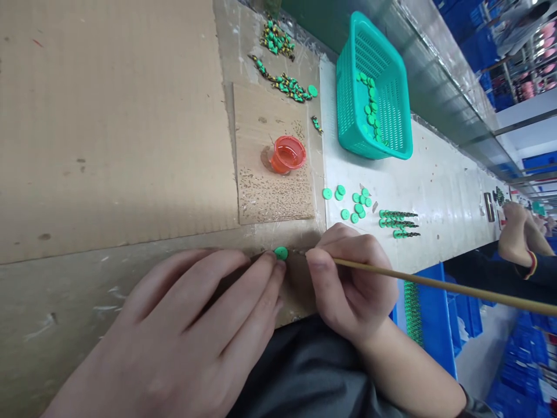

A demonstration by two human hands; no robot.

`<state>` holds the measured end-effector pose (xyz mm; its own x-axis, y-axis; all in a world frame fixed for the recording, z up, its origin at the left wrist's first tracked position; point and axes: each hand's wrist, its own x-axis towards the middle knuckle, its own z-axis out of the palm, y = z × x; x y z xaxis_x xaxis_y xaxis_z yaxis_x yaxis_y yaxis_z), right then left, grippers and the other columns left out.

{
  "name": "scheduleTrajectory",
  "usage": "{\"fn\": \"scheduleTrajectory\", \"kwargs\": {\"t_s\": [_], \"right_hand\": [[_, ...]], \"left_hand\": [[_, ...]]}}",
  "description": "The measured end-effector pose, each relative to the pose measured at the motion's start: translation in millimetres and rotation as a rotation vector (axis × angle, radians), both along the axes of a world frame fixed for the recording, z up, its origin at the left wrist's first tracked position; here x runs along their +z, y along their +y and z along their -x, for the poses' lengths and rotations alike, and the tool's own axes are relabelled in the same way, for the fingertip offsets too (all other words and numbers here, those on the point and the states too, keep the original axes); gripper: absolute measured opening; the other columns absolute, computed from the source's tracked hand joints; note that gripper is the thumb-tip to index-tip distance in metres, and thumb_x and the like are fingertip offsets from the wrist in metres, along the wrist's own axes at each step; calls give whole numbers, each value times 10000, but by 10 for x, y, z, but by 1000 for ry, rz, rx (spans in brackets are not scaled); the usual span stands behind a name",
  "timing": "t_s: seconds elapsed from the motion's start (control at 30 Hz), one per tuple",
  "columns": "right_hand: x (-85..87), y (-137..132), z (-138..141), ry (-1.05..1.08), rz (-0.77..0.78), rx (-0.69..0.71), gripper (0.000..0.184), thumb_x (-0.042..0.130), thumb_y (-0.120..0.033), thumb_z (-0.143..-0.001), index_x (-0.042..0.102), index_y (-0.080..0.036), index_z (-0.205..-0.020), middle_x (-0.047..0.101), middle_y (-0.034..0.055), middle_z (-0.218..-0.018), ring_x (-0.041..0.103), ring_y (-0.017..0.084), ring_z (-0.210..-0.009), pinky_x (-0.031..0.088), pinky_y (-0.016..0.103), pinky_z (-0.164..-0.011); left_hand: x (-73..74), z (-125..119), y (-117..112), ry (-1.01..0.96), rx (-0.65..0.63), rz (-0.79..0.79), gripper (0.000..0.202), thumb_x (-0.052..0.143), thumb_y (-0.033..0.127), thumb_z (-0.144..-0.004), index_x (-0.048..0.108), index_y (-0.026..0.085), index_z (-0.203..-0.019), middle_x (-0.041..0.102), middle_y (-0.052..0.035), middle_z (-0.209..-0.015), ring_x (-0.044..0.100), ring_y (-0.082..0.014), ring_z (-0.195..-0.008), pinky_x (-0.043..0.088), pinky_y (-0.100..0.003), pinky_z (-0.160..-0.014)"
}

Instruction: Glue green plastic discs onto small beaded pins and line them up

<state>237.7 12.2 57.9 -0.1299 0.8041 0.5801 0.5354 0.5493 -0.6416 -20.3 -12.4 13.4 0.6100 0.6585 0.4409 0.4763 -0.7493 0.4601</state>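
My left hand (pixel 191 331) lies low on the cardboard-covered bench, its fingers pressed together with the tips pinching a small green round cap (pixel 281 253). My right hand (pixel 352 278) is closed in a pen grip round a thin wooden stick (pixel 444 286) that runs off to the right. The stick's tip points at the green cap between the two hands, and the tip itself is hidden by my thumb.
A small red cup (pixel 287 154) of liquid stands on a cardboard patch. Loose green caps (pixel 354 203) and three finished green pieces (pixel 398 223) lie on the white surface. A teal basket (pixel 374 90) holds more caps. Another person's hand (pixel 517 235) rests far right.
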Motion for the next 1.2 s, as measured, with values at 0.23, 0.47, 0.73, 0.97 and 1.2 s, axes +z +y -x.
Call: {"fn": "scheduleTrajectory", "kwargs": {"t_s": [0.23,0.47,0.73,0.97,1.2], "right_hand": [[305,331,-19,10,-3,-200,150,796,-200,-1228,802,-304,-1120,780,15,-976,712,184,-765,650,383,-690],[339,1100,-98,-85,-58,-91,288,849,-271,-1215,710,-271,-962,703,-16,-889,647,151,-750,557,343,-677],[198,1217,-86,-167,-28,-13,382,756,-218,-1219,577,-278,-887,699,-23,-886,615,153,-768,535,345,-750],[188,1217,-91,-145,-20,-24,404,786,-211,-1206,558,-278,-878,665,-33,-864,599,145,-753,490,339,-720],[180,1215,-87,-189,-7,-36,410,745,-253,-1234,553,-283,-873,684,-18,-872,611,156,-773,519,348,-741]], "left_hand": [[-42,-4,27,16,-11,-34,458,697,252,-1170,804,241,-1614,784,-96,-1751,760,-418,-1530,602,-697,-1372],[-107,-64,93,-48,18,-89,281,698,249,-1187,871,247,-1407,829,-59,-1702,774,-367,-1445,549,-608,-1355],[-89,-105,158,-92,-5,-147,217,706,220,-1198,875,192,-1333,868,-110,-1602,758,-346,-1394,482,-564,-1382],[-62,-82,143,-86,0,-122,247,689,210,-1204,881,194,-1359,865,-119,-1603,759,-362,-1391,509,-576,-1307],[-77,-103,144,-108,9,-124,252,680,209,-1210,875,185,-1366,865,-119,-1600,751,-360,-1400,497,-573,-1338]]}}
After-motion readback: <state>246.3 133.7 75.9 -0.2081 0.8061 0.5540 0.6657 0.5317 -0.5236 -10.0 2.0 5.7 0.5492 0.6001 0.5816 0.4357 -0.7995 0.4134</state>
